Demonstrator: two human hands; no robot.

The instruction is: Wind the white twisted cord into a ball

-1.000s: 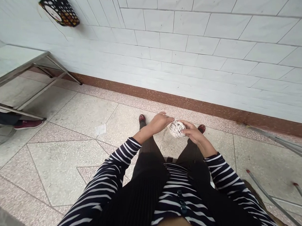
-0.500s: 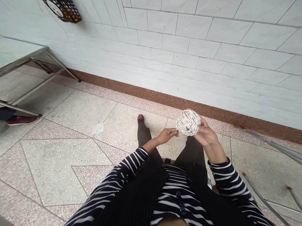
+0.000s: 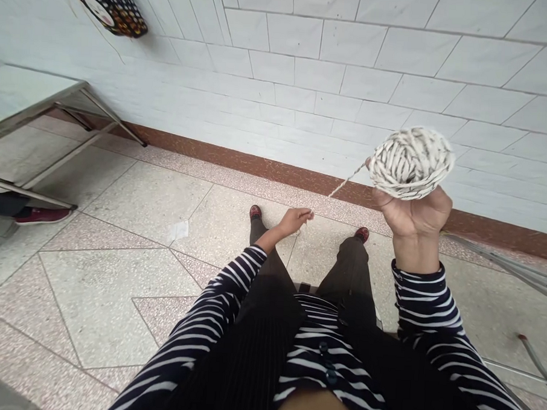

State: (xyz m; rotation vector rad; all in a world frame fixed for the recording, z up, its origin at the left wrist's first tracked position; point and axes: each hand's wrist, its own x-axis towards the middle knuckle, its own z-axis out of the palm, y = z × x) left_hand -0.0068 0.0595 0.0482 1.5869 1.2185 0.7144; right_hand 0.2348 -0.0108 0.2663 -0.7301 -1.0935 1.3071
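Note:
A thick ball of white yarn with dark flecks (image 3: pixel 411 162) rests in my right hand (image 3: pixel 413 214), raised in front of the wall. Its fingers curl around the underside and left edge of the ball, partly hidden behind it. From the ball's left side a strand of yarn (image 3: pixel 347 183) slants down to my left hand (image 3: pixel 296 222). That hand is pinched closed on the strand, lower and to the left, and a thin loose end seems to dangle beneath it.
At the left stands a metal-framed table (image 3: pixel 47 89), with another person's dark red shoe (image 3: pixel 41 215) beneath. A patterned bag (image 3: pixel 112 7) hangs on the tiled wall. A pale paper scrap (image 3: pixel 179 230) lies on the floor. Metal legs (image 3: pixel 536 358) are at the right.
My right hand has lifted the yarn ball up and to the right, away from my left hand. A length of strand now stretches between them. My left hand has shifted slightly up and left.

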